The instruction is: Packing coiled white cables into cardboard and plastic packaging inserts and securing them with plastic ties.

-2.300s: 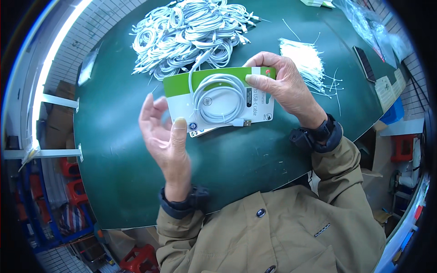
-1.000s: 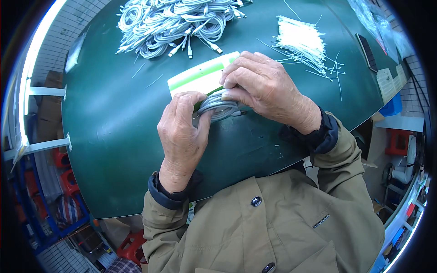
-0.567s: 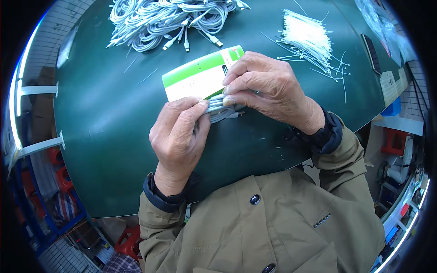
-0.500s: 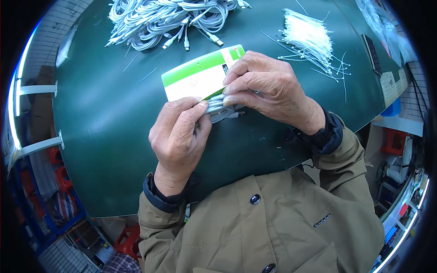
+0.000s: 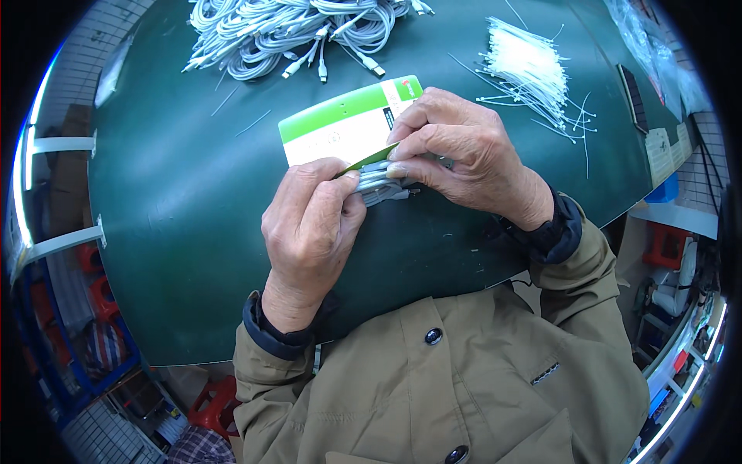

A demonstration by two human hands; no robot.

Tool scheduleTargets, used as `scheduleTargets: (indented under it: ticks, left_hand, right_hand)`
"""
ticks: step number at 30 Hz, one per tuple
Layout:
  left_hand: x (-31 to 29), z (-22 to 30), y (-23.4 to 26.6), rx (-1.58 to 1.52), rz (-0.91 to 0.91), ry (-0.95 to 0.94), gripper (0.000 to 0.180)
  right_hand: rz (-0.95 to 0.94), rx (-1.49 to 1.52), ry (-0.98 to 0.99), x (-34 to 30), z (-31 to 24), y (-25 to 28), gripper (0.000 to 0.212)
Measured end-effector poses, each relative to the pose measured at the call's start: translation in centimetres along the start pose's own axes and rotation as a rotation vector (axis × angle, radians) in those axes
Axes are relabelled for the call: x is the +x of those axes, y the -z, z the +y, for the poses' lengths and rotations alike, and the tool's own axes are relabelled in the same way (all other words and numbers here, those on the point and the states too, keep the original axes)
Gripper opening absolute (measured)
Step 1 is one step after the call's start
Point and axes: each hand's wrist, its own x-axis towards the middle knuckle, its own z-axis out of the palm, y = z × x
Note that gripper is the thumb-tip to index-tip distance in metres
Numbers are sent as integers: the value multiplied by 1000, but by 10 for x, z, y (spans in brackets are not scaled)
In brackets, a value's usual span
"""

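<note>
A green-and-white cardboard card (image 5: 332,135) is held over the table, its near edge folded against a coiled grey cable (image 5: 376,182). My left hand (image 5: 313,220) pinches the coil and the card's near left edge between thumb and fingers. My right hand (image 5: 456,151) grips the card's right edge, with its thumb against the cable coil. A connector end of the cable pokes out below the coil, to the right. The fingertips partly hide where card and cable meet.
A heap of coiled grey cables (image 5: 290,35) lies at the far side of the dark green table (image 5: 193,263). White cable ties (image 5: 529,66) are piled at the far right, with a few loose ones around. A dark phone-like slab (image 5: 632,97) lies near the right edge.
Both hands, with the card and cable, sit slightly further right in the picture. The whole scene has shifted a little too; the grip looks the same.
</note>
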Motion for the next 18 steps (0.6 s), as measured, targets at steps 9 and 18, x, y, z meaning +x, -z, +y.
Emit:
scheduleTargets:
  ticks: [9, 18]
  left_hand:
    - [-1, -2, 1, -10, -38, -9, 29]
    - [2, -10, 7, -146, -81, 122, 21]
  right_hand:
    - [-8, -27, -14, 0, -2, -1, 16]
    - [153, 11, -206, 7, 11, 24, 7]
